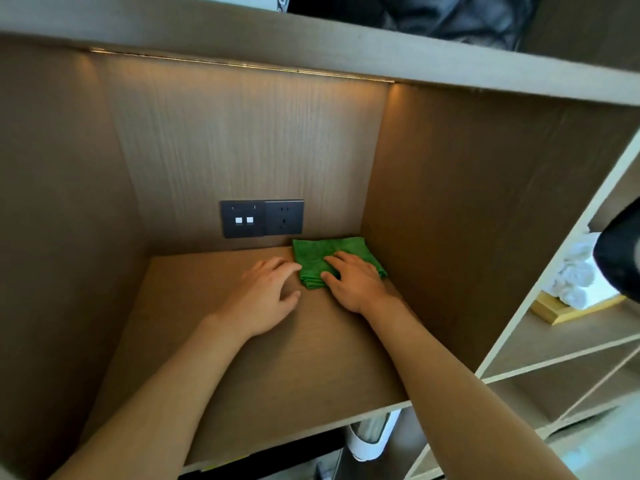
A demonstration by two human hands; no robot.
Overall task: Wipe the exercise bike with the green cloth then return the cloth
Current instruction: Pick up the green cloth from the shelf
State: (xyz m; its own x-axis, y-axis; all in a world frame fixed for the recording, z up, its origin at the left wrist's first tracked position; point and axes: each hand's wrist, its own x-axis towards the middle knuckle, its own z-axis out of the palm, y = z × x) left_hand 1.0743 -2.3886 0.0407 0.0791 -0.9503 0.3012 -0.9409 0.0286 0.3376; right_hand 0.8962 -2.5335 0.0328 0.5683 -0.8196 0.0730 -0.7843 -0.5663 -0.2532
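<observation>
A folded green cloth (313, 255) lies at the back right of a wooden shelf (242, 358), close to the rear panel. My right hand (353, 280) rests flat on the cloth with its fingers spread and straight. My left hand (266, 292) lies on the shelf just left of the cloth, fingers relaxed, its fingertips at the cloth's left edge. The exercise bike is not in sight, apart from a possible dark part at the right edge that I cannot identify.
A dark socket and switch plate (262, 218) sits on the rear panel behind the cloth. Wooden side walls close in the niche. Rolled white towels (575, 271) on a gold tray fill a shelf to the right. A black object (620, 251) juts in at the right edge.
</observation>
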